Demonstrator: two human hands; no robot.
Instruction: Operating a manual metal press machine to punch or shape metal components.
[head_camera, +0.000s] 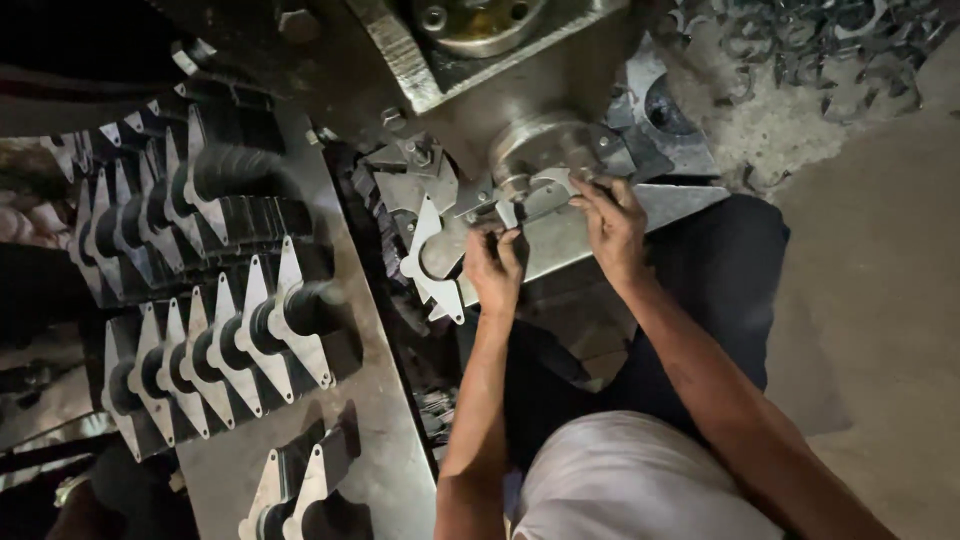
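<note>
Dim workshop floor surrounds a grey steel press (520, 90). Left hand (495, 270) pinches a flat silver winged metal blank (432, 262) beside the die; right hand (612, 225) clasps another blank (545, 195), seating it squarely.

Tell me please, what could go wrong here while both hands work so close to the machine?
1. The right hand rests on a flat metal plate right under the press head; the fingers could possibly get pinched.
2. The left hand touches a pointed blank; its edges may cut bare skin.
3. The stacked blanks lean in rows on the tray and might slide.
</note>
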